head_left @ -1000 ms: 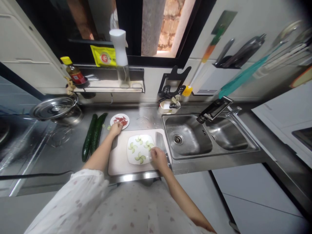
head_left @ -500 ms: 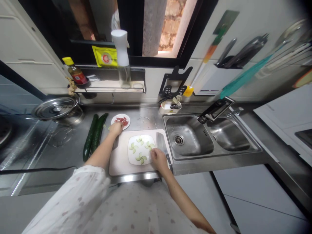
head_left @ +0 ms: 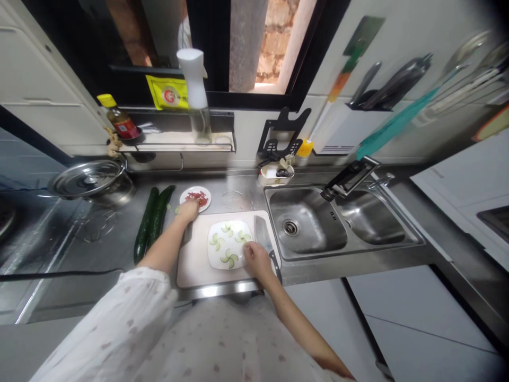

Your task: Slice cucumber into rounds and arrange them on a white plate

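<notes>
My left hand (head_left: 188, 211) reaches to the near edge of a small white plate (head_left: 208, 193) of chopped red pieces (head_left: 201, 198). Its fingers are drawn together at the pieces; whatever is between them is too small to make out. Curled at the right edge of a square white plate (head_left: 229, 242) is my right hand (head_left: 257, 260), and I cannot see what its fingers hold. On that plate, thin green cucumber slices (head_left: 229, 258) form several pinwheels. The plate rests on a pale cutting board (head_left: 191, 268). A knife (head_left: 261, 232) lies on the board's right side, partly behind my right hand.
Two whole cucumbers (head_left: 151, 224) lie left of the board, with a lidded steel pot (head_left: 93, 183) behind them. To the right is a double sink (head_left: 314, 220) with a black tap (head_left: 344, 180). A shelf (head_left: 170, 142) holds bottles below the window.
The whole view has shifted slightly, so everything sits a little further left. Both hands stay at the same plates with hardly any movement.
</notes>
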`<state>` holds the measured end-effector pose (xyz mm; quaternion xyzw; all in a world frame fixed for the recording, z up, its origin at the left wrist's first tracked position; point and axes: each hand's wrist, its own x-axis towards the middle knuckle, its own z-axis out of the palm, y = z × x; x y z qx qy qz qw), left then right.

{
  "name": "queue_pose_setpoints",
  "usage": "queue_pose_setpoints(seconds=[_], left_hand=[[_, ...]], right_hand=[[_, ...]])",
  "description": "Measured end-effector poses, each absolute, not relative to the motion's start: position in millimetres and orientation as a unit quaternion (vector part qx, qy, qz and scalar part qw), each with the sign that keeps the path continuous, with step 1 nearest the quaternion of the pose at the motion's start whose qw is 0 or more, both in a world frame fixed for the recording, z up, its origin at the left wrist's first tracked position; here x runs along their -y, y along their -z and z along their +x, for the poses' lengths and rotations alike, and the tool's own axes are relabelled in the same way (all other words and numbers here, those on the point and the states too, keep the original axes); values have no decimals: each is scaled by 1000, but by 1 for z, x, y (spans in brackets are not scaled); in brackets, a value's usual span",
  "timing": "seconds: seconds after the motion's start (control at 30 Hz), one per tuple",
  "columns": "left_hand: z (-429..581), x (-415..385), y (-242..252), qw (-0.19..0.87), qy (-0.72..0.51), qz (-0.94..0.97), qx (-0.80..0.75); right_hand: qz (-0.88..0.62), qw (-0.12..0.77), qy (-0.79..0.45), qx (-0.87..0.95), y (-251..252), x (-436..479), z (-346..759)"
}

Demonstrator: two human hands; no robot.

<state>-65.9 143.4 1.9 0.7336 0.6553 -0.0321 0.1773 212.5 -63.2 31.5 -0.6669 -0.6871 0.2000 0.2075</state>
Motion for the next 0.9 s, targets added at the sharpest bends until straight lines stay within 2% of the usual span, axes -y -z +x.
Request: queue_pose_setpoints(seconds=[0.33, 0.9], left_hand=[[-72, -139, -6, 189, -50, 704, -683], [-59, -148, -2, 235, -107, 631, -732]], right_hand=[[-658, 212, -210, 691, -34, 59, 211], [-663, 212, -209, 687, -35, 59, 212]])
